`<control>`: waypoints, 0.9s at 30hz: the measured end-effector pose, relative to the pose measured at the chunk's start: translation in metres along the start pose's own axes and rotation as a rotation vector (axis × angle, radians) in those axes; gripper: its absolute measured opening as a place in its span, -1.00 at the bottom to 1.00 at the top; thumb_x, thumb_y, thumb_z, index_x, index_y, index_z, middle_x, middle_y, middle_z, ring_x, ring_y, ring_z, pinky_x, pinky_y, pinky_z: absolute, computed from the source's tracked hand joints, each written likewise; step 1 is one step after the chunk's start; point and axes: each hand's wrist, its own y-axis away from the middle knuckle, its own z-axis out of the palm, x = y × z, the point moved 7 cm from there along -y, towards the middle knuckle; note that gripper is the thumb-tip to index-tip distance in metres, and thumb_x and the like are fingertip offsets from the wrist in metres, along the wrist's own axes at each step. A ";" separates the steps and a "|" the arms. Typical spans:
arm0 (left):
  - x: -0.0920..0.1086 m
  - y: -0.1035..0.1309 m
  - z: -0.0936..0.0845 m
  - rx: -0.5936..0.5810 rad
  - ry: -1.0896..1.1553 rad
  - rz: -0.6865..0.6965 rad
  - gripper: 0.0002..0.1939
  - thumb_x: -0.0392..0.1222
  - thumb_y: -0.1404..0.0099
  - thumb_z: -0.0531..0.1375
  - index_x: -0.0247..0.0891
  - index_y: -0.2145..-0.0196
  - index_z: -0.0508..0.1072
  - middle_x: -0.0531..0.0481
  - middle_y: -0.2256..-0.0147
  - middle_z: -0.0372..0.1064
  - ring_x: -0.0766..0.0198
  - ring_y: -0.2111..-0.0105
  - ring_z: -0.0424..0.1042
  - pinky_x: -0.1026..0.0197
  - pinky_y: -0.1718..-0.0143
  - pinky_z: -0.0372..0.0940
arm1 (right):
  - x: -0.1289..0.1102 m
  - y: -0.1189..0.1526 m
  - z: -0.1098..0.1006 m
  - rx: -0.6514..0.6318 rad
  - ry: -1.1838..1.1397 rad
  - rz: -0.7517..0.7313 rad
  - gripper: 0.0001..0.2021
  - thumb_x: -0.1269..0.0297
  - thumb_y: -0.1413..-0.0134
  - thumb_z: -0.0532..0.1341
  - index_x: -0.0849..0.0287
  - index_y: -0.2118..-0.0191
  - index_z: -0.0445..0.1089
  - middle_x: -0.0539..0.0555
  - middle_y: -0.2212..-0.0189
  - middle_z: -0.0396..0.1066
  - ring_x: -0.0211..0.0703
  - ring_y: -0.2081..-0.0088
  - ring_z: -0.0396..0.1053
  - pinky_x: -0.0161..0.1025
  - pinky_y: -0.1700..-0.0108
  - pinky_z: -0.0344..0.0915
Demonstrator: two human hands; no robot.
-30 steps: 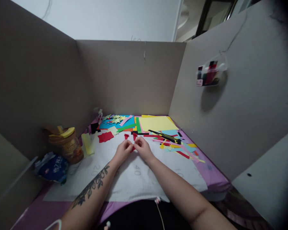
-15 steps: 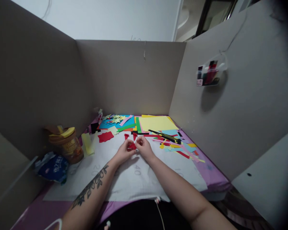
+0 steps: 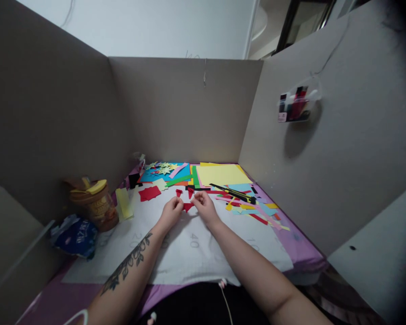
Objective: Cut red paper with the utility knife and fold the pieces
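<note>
A small red paper piece (image 3: 188, 206) is pinched between my left hand (image 3: 171, 212) and my right hand (image 3: 205, 206), just above the white cutting mat (image 3: 189, 253). Each hand grips one side of it with thumb and fingertips. Two more small red scraps (image 3: 184, 192) lie on the mat just beyond my fingers, and a larger red piece (image 3: 149, 193) lies to the left. My left forearm bears a tattoo.
Coloured paper sheets, a yellow one (image 3: 221, 174) on top, are stacked at the back. A black and yellow cutter (image 3: 235, 193) lies among paper strips at right. A brown lidded cup (image 3: 94, 204) and a blue packet (image 3: 75, 235) stand at left. Cardboard walls enclose the desk.
Both hands stay at the same spot, working the red piece; it now shows spread between the fingertips, where a second ago it was almost hidden by them.
</note>
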 end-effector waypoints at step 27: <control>0.006 0.004 0.003 -0.046 0.025 -0.026 -0.80 -0.08 -0.16 0.07 -0.24 0.51 0.29 0.15 0.61 0.22 0.37 0.60 0.17 0.34 0.55 0.07 | -0.008 0.003 0.007 -0.099 0.157 -0.040 -0.94 0.34 0.08 0.12 0.15 0.42 0.32 -0.02 0.45 0.33 -0.21 0.38 0.29 -0.29 0.34 0.22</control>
